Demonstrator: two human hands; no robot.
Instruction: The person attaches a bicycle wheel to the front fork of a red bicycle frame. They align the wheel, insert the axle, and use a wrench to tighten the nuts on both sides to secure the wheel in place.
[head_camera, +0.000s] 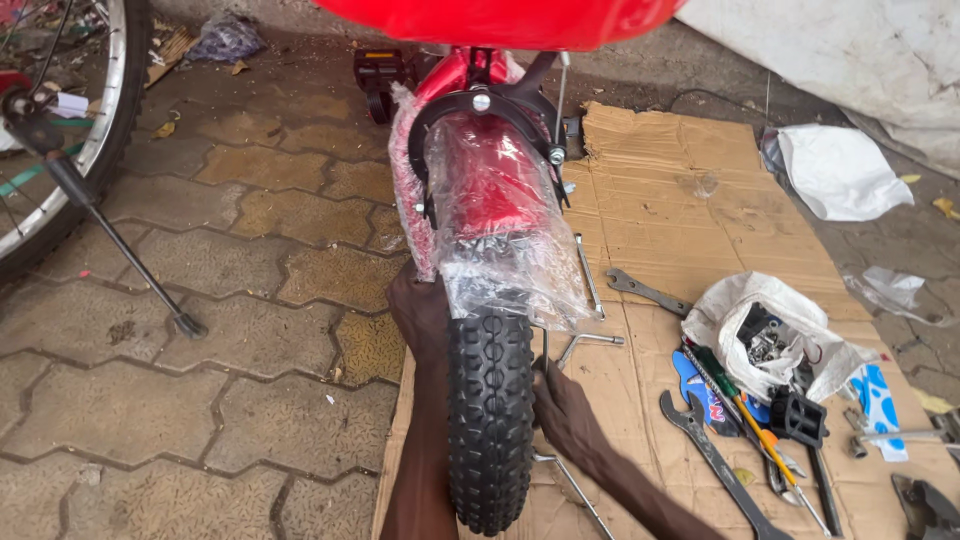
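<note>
A small red bicycle stands in front of me, seen from above. Its black knobby tyre points at me, under a red mudguard wrapped in clear plastic. My left hand reaches in on the left side of the wheel, fingers hidden behind the tyre and plastic. My right hand is pressed against the right side of the wheel near thin metal stays. What either hand grips is hidden. A black brake caliper arches over the mudguard.
Flattened cardboard lies under and right of the bicycle. On it are spanners, screwdrivers, a white bag of small parts and a black pedal. Another bicycle's wheel and kickstand stand left on paving bricks.
</note>
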